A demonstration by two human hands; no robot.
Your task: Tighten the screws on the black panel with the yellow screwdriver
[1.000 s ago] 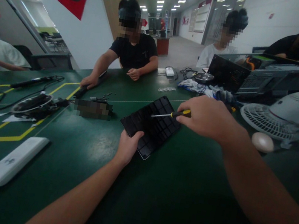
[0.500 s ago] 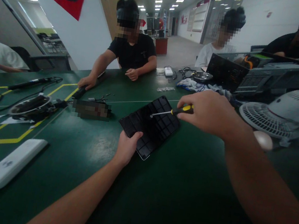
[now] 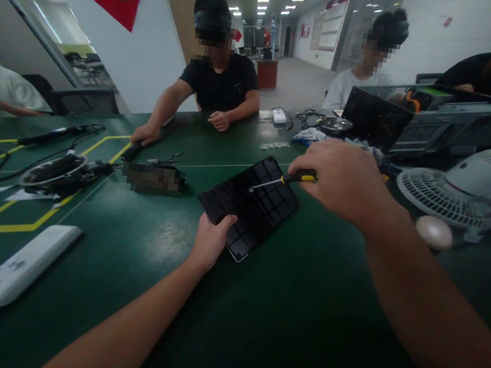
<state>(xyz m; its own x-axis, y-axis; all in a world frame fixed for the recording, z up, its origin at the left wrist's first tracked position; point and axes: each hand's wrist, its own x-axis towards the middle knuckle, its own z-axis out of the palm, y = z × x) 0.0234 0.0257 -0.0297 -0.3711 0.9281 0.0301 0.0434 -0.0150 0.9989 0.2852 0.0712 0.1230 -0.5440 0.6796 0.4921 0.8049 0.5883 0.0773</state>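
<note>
My left hand (image 3: 212, 238) grips the near left edge of a black rectangular panel (image 3: 272, 210), thumb on top. The panel has a grid of raised ribs and lies tilted across the green table. In my right hand (image 3: 345, 179) is a screwdriver (image 3: 301, 176) with a yellow and black handle, its fingers closed round the grip. Its metal shaft slants down to the left, and the tip is at the panel's middle, by a small light spot. Whether the tip sits in a screw I cannot tell.
A white power strip (image 3: 25, 263) lies at front left on the green table (image 3: 135, 304). Beyond it are a cabled device (image 3: 57, 171) and a co-worker's hand (image 3: 145, 133). At right stand a white fan (image 3: 480, 186), a pale round object (image 3: 434, 232) and an opened computer case (image 3: 448, 127).
The view has shifted slightly. My right hand is turned a little differently on the screwdriver handle, and the tip stays at the panel's middle. My left hand keeps its hold.
</note>
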